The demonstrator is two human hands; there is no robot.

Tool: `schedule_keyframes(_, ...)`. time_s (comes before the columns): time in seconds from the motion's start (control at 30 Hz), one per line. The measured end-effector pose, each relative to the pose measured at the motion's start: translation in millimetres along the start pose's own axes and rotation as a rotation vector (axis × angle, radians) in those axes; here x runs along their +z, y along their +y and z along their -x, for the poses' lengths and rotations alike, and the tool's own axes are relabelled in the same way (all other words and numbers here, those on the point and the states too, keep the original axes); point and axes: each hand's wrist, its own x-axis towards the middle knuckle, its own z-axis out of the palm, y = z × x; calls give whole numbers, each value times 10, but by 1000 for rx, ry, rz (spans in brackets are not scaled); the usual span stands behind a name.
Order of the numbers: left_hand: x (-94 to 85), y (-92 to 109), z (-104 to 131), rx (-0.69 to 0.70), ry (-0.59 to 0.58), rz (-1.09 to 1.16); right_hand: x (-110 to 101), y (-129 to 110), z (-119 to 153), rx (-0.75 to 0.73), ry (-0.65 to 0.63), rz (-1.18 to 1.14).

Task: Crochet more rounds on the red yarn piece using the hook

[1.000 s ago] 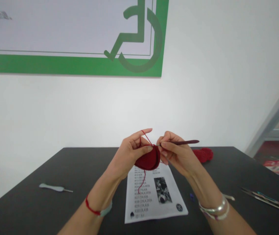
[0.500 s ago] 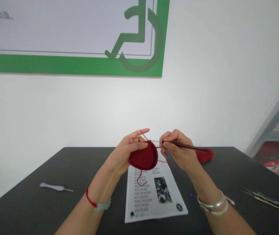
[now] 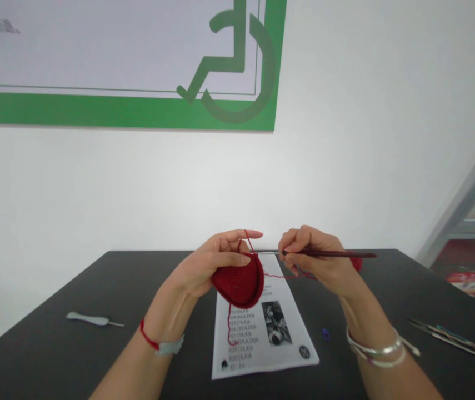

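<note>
Dark red crochet work (image 3: pixel 238 282), a round cupped piece with a spiral of stitches, is pinched between the thumb and fingers of my left hand (image 3: pixel 220 256). A strand of red yarn (image 3: pixel 249 240) runs over its raised index finger down to the top edge of the piece. My right hand (image 3: pixel 313 253) grips a crochet hook (image 3: pixel 337 254) with a dark handle, held nearly level. The hook's metal shaft points left at the top edge; whether its tip is inside a stitch I cannot tell. A loose yarn tail hangs below the piece.
A printed pattern sheet (image 3: pixel 245 355) lies on the black table (image 3: pixel 158 361) under the work. A grey-handled hook (image 3: pixel 94 319) rests at left, a small purple item (image 3: pixel 325 334) and tweezers (image 3: pixel 449 337) at right. Red yarn (image 3: pixel 356 263) sits behind my right hand.
Both hands and the crochet work have moved down slightly, the work also leftward. My right hand has shifted right, and the hook has turned from slanting to nearly level.
</note>
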Motion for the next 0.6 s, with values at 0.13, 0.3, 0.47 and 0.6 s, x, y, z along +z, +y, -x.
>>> schedule_keyframes(0.13,-30,-4,2,-55,-80,1,-44,-4,16,58,-34,-37)
schedule_keyframes(0.3,-42,-6,7,-89,-124,-13,-51,26,-2,101,-63,-167)
schedule_keyframes(0.47,-10,-6,9,-36,-78,-68,7,23,-59,165,-46,-323)
schedule_keyframes(0.6,82,-49,-16,146,94,-152,119,71,-104,243,29,-411)
